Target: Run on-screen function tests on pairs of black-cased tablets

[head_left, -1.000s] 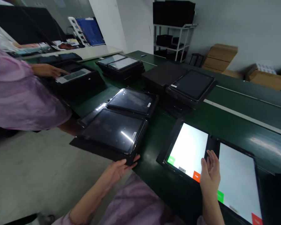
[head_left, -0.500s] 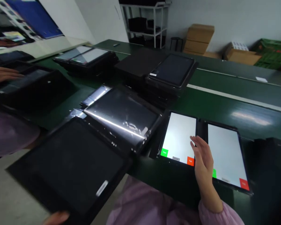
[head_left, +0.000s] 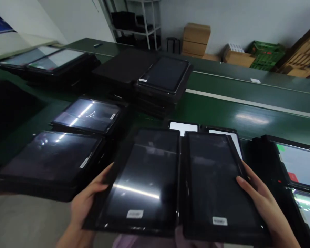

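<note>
Two dark-screened tablets in black surrounds are held side by side in front of me. My left hand grips the outer edge of the left tablet, its thumb on the near face. On the other side, my right hand has its thumb over the edge of the right tablet. Each bears a white label near its lower edge; I cannot tell whether one tray joins them. Behind them, partly covered, are a lit white screen and a second lit screen on the table.
To the left lie a dark tablet and another labelled tablet. A tablet stack stands farther back. At the right edge are a tablet with a lit screen and another below it. The green table runs behind.
The right hand has left the lit screens and now grips a dark tablet. The left hand has come in from the lower left. The two dark tablets now cover most of the lit screens.
</note>
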`<state>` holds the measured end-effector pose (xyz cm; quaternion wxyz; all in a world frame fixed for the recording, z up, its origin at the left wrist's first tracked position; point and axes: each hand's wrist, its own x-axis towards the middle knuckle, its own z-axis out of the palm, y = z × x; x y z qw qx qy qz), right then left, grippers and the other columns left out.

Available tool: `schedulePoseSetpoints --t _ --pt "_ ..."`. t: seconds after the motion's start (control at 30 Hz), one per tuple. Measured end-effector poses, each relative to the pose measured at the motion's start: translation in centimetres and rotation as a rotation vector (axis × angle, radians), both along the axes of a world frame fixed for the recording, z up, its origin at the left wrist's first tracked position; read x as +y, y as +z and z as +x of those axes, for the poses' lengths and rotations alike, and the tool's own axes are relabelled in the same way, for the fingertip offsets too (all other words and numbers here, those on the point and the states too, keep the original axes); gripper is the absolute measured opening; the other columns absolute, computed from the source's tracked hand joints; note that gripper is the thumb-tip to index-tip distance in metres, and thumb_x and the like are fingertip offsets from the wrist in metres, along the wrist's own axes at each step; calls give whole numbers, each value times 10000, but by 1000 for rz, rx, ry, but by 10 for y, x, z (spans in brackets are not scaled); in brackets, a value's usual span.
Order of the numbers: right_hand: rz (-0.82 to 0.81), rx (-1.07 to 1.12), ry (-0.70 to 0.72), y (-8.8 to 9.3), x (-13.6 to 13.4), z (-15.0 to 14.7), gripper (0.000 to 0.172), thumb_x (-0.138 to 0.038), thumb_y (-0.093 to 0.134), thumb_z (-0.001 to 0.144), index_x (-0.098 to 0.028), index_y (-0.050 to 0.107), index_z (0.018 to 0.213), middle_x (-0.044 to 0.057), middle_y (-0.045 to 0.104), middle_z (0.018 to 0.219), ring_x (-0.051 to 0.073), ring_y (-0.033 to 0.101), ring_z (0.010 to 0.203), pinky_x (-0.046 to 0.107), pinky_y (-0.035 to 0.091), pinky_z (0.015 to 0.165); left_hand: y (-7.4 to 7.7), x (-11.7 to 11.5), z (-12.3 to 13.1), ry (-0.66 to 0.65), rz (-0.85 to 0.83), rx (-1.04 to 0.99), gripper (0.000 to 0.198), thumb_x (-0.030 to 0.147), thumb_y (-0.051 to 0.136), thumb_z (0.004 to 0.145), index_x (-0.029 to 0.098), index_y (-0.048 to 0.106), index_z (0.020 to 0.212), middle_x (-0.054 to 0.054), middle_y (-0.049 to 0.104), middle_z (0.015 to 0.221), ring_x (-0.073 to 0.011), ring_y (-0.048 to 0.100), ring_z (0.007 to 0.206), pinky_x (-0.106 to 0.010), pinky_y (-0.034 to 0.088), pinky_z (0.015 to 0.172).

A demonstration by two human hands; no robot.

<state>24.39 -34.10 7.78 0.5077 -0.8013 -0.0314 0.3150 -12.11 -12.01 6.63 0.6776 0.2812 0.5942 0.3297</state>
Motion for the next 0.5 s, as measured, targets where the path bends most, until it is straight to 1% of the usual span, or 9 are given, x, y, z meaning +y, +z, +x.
schedulePoseSetpoints --t 0.03,0.1,0.17,0.23,0.27,0.3,0.37,0.43,0.5 --pt "-13 -45 -26 -1 -5 10 1246 -805 889 436 -280 614 1532 124 725 1325 329 753 1005 392 670 757 -8 11 20 -11 -1 -9 527 366 833 551 310 853 1075 5 818 1194 -438 614 1393 -487 513 1198" --pt "-19 -135 -23 -5 -10 35 1217 -835 854 450 -285 632 1512 110 720 1345 347 739 1078 416 667 837 -20 29 58 -135 113 -16 670 466 897 590 259 818 1222 -52 763 1350 -433 567 1446 -494 449 1248" --pt "-3 -253 25 -10 -8 60 1148 -864 799 525 -296 632 1509 103 709 1367 358 718 1137 470 645 935 -24 39 90 -346 353 -47 778 552 880 707 233 733 1401 -88 619 1559 -396 433 1563 -475 342 1310" --pt "12 -427 98 -20 1 82 1064 -902 726 598 -276 670 1457 121 693 1378 380 676 1221 555 582 1048 -23 42 115 -567 565 -43 824 611 778 843 240 603 1558 -85 410 1718 -339 211 1665 -462 194 1355" --pt "6 -526 134 -27 7 91 1039 -925 698 605 -252 707 1398 139 687 1371 399 640 1274 601 528 1109 -21 43 128 -681 629 13 863 632 728 881 233 527 1619 -89 307 1762 -323 102 1684 -473 124 1362" --pt "-1 -599 155 -35 13 99 1033 -940 701 571 -229 743 1319 155 680 1363 421 583 1344 636 449 1180 -18 45 141 -795 675 105 915 648 683 905 214 440 1672 -103 206 1788 -318 8 1685 -501 66 1360" --pt "-20 -677 175 -51 26 110 1052 -962 700 522 -196 765 1240 182 660 1365 458 458 1457 677 292 1266 -12 51 170 -1001 749 365 1018 653 637 919 142 287 1726 -164 42 1795 -350 -92 1668 -580 1 1339" --pt "-34 -698 179 -63 36 118 1105 -980 679 522 -172 749 1272 208 617 1423 486 353 1522 705 217 1280 -4 60 203 -1150 846 568 1025 637 595 942 60 252 1717 -235 -5 1777 -386 -97 1659 -618 -5 1328" --pt "-41 -713 191 -70 43 127 1147 -998 660 527 -156 733 1303 226 579 1471 504 320 1535 719 226 1266 4 68 240 -1284 916 665 989 609 574 964 -5 290 1685 -288 42 1762 -416 -38 1661 -612 48 1335"
